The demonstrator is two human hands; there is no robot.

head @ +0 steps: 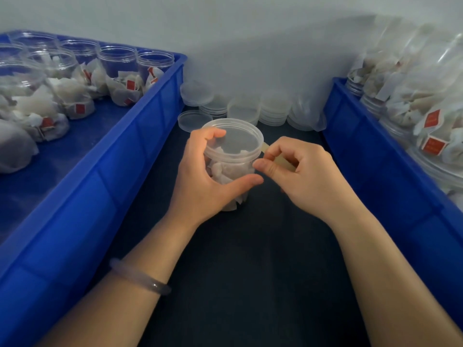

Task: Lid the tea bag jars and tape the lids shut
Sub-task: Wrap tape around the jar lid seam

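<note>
A clear plastic jar [229, 171] filled with white tea bags stands on the dark table between two blue crates. A clear lid [234, 140] sits on its mouth. My left hand [208, 176] grips the jar from the left, index finger on the lid rim and thumb across the front. My right hand [298, 171] is at the jar's right side, thumb and forefinger pinching at the lid's edge. A pale roll of tape [278, 159] shows partly inside the curled fingers; most of it is hidden.
The left blue crate [105, 176] holds open jars [117, 61] with tea bags. The right blue crate [375, 156] holds stacked lidded jars [431, 116]. Stacks of spare clear lids [250, 108] lie behind the jar near the white wall.
</note>
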